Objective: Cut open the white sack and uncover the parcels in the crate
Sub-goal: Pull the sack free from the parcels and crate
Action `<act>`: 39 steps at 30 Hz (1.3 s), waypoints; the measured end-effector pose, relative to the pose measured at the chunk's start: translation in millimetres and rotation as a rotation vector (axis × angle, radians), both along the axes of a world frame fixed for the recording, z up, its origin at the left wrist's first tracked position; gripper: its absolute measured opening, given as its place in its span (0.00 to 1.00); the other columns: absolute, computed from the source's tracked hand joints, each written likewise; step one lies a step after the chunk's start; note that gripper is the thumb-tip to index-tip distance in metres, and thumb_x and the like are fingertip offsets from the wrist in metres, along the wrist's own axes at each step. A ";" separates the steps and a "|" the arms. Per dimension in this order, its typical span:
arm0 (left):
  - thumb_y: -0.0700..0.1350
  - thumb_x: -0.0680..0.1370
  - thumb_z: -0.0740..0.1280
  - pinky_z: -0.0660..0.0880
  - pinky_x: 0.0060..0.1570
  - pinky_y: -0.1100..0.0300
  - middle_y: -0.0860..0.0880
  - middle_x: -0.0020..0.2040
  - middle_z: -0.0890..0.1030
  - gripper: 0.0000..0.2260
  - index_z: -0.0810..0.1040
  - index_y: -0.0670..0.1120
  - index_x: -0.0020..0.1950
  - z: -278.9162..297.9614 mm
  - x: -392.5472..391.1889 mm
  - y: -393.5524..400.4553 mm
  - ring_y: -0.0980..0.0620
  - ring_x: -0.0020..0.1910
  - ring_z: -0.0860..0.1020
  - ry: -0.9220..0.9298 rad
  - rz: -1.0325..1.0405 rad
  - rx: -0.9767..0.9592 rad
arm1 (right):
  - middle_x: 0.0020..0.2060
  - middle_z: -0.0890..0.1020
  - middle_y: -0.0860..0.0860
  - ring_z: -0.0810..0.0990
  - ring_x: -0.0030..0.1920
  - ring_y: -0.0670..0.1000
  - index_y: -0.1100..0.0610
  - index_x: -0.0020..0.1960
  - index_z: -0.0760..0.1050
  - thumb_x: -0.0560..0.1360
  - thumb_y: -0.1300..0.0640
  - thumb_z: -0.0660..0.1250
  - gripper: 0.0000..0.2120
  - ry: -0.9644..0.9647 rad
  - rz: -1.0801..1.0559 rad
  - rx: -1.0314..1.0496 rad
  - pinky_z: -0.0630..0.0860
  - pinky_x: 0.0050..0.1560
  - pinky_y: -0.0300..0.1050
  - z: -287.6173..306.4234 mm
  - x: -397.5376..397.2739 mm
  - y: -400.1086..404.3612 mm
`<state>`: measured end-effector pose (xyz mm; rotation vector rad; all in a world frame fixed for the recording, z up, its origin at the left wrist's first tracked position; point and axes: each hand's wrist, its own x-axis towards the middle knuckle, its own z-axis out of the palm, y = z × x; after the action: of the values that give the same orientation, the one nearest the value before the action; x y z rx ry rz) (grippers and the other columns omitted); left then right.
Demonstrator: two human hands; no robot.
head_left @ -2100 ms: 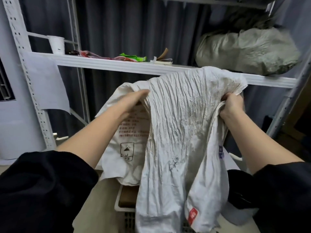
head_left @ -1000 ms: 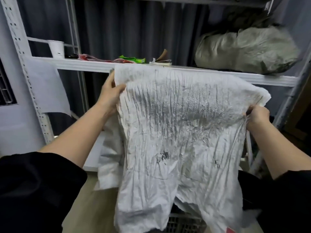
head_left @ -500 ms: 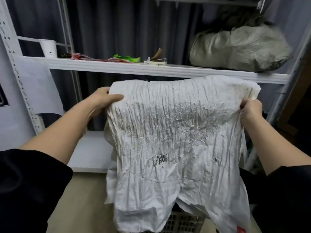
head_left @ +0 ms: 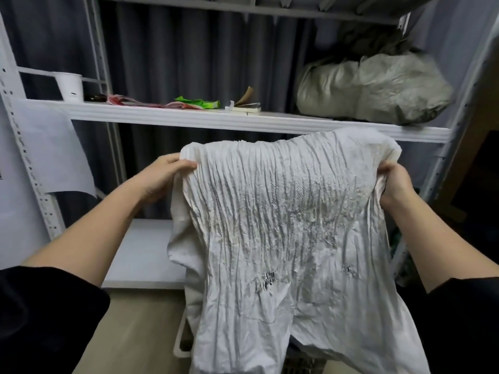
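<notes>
white sack [head_left: 283,238], held spread by left hand [head_left: 162,176] and right hand [head_left: 397,184], hides crate [head_left: 179,346].

Dark grey pleated curtain [head_left: 189,55] hung behind white metal shelving rack [head_left: 216,118]. Perforated upright [head_left: 25,147] seen at left. Lower shelf board [head_left: 140,255] set above beige floor [head_left: 129,333]. White wall [head_left: 10,220] at far left. Lighting dim.
</notes>
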<state>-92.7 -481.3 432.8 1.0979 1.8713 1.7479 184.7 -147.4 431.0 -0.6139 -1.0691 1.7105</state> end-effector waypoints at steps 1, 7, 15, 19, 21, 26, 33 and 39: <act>0.42 0.79 0.64 0.75 0.47 0.61 0.49 0.47 0.83 0.06 0.80 0.47 0.52 2.3 2.6 1.6 0.53 0.47 0.81 0.077 0.022 -0.012 | 0.33 0.74 0.51 0.76 0.34 0.51 0.56 0.32 0.66 0.68 0.67 0.53 0.09 0.002 -0.036 -0.020 0.76 0.44 0.42 -0.4 -0.9 -0.2; 0.48 0.80 0.60 0.67 0.42 0.54 0.38 0.43 0.74 0.14 0.75 0.38 0.45 -0.6 -10.5 6.5 0.48 0.41 0.72 0.555 0.584 0.178 | 0.28 0.64 0.50 0.60 0.28 0.49 0.56 0.28 0.62 0.69 0.68 0.58 0.13 -0.212 -0.440 -0.016 0.59 0.25 0.38 1.0 3.6 8.1; 0.52 0.80 0.59 0.72 0.55 0.52 0.51 0.54 0.78 0.12 0.73 0.51 0.61 -13.5 -17.0 5.0 0.51 0.54 0.76 0.349 0.406 0.082 | 0.45 0.79 0.51 0.76 0.46 0.52 0.55 0.53 0.76 0.76 0.59 0.60 0.08 -0.437 -0.251 0.333 0.70 0.39 0.42 -14.9 12.3 -2.3; 0.48 0.72 0.74 0.66 0.61 0.62 0.54 0.64 0.69 0.39 0.54 0.46 0.75 -8.8 -3.9 17.6 0.56 0.63 0.69 0.271 0.216 -0.063 | 0.57 0.77 0.49 0.76 0.55 0.49 0.57 0.67 0.70 0.79 0.59 0.61 0.16 -0.453 -0.117 0.554 0.72 0.53 0.44 -3.7 2.2 -16.8; 0.48 0.67 0.78 0.67 0.63 0.58 0.52 0.67 0.68 0.48 0.49 0.46 0.76 -7.3 -7.8 19.8 0.53 0.66 0.68 0.440 0.284 -0.193 | 0.58 0.76 0.47 0.76 0.57 0.48 0.55 0.68 0.68 0.76 0.59 0.68 0.22 -0.500 -0.068 0.669 0.72 0.57 0.44 -1.9 1.0 -15.6; 0.48 0.71 0.73 0.78 0.50 0.47 0.41 0.63 0.77 0.52 0.33 0.54 0.77 -9.4 -23.3 3.0 0.38 0.52 0.79 0.825 0.368 -0.515 | 0.66 0.74 0.51 0.72 0.65 0.51 0.55 0.71 0.63 0.71 0.63 0.72 0.32 -0.698 -0.144 0.919 0.69 0.66 0.51 -8.7 7.4 -6.4; 0.38 0.77 0.57 0.73 0.40 0.46 0.37 0.66 0.70 0.32 0.44 0.52 0.76 -2.9 0.2 25.1 0.31 0.45 0.78 1.112 0.597 -0.559 | 0.63 0.72 0.58 0.76 0.55 0.67 0.57 0.70 0.60 0.75 0.63 0.58 0.24 -0.926 -0.527 1.019 0.70 0.46 0.53 -10.0 -26.1 -40.9; 0.37 0.80 0.53 0.73 0.47 0.43 0.39 0.70 0.65 0.30 0.44 0.51 0.78 11.7 56.7 80.6 0.31 0.48 0.77 1.089 0.564 -0.462 | 0.74 0.56 0.58 0.76 0.55 0.65 0.51 0.78 0.46 0.77 0.64 0.54 0.33 -0.896 -0.397 1.178 0.66 0.40 0.49 8.1 -97.3 -115.6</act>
<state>-36.0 -400.6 444.5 1.5700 3.2578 0.7594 87.4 -263.1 439.1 -0.7067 -2.1083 0.2036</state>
